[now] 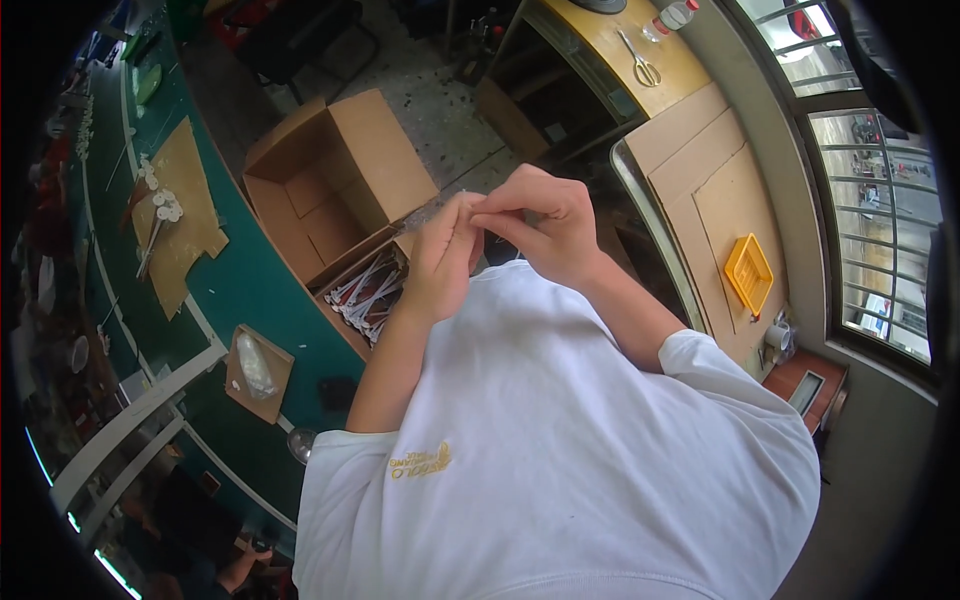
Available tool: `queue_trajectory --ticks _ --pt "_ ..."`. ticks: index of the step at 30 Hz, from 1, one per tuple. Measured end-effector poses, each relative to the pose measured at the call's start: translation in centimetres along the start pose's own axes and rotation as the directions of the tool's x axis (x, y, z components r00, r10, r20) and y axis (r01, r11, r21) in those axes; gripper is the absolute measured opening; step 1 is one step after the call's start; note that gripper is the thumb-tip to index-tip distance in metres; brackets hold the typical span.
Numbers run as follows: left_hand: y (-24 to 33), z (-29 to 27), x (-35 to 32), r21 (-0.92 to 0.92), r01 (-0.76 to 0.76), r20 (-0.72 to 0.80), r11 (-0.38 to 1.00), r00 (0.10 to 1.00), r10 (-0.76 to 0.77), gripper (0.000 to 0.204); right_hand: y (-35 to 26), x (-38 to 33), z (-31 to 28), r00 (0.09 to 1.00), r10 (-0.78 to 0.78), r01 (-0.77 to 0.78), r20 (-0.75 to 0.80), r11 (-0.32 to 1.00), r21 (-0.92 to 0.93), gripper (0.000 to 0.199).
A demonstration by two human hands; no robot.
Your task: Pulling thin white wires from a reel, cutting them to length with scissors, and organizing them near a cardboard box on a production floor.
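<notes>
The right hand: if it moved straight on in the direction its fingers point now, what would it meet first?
Probably the left hand. The right hand points leftward at it and seems to touch it, though the depth there is unclear.

From my remote seat I log: carton, matt brown cardboard, ten o'clock. Shirt, soft matt cloth, five. Tray, smooth yellow plastic, three. Bottle, clear glossy plastic, one. Bench top, smooth green, nine.
</notes>
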State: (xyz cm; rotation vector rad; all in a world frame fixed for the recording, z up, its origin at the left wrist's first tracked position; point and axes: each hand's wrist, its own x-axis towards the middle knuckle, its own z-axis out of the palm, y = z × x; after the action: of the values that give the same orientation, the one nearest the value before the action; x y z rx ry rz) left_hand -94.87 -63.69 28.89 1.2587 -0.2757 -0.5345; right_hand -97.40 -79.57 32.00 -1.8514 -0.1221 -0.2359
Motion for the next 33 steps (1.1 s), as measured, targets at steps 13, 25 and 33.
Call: queue_trajectory --ticks 13,25,33 --pt "1.5 -0.8 -1.4 -0.449 0.417 0.598 0.790 0.797 -0.081 0.038 -0.5 -1.0 -0.8 0.982 -0.189 0.185 0.021 0.972 0.143 0.023" --pt "2.1 0.3 -0.3 -0.550 -0.006 0.144 0.835 0.984 0.102 0.035 -0.7 -2.3 0.5 0.938 0.003 -0.005 0.347 1.000 0.004 0.056" --pt "11.1 -16.7 -3.3 -0.505 -0.487 -0.307 0.712 0.873 0.380 0.028 3.3 -1.4 -8.0 0.828 0.303 -0.252 0.471 0.953 -0.170 0.023"
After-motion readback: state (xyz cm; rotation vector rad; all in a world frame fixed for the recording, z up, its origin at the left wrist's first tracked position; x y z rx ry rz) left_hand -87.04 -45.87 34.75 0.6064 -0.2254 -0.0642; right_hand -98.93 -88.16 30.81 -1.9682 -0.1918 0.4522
